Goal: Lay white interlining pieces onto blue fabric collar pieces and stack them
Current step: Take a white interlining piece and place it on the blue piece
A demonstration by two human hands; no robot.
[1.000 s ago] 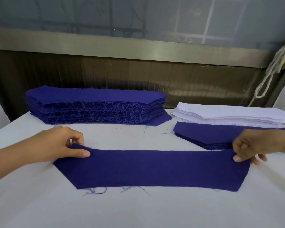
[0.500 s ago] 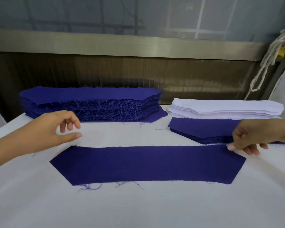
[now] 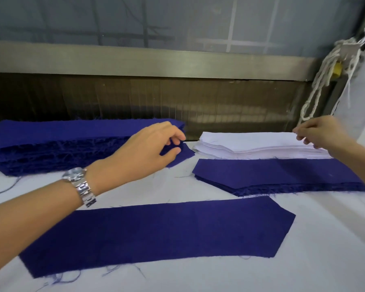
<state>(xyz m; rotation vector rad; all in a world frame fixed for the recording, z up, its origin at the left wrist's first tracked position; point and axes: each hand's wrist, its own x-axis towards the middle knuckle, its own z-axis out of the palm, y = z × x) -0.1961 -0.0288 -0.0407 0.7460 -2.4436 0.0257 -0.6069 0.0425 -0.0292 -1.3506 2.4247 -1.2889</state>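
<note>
One blue collar piece (image 3: pixel 156 234) lies flat on the white table (image 3: pixel 198 277) in front of me, with neither hand touching it. My left hand (image 3: pixel 154 146) hovers over the right end of the tall blue collar stack (image 3: pixel 51 144), fingers loosely curled and holding nothing. My right hand (image 3: pixel 320 133) is at the right end of the white interlining stack (image 3: pixel 251 144). Its thumb lies on the top white piece and its fingers bend at the near edge, pinching it. A low pile of blue pieces (image 3: pixel 282 175) sits just in front of the white stack.
A metal ledge (image 3: pixel 156 60) and dark panel run along the table's far side. A white rope (image 3: pixel 325 81) hangs at the back right. A metal watch (image 3: pixel 80 184) is on my left wrist. Loose blue threads lie near the front piece.
Both hands have let go of the front blue piece and moved away from me. The left went toward the gap between the stacks, the right to the white stack's right end.
</note>
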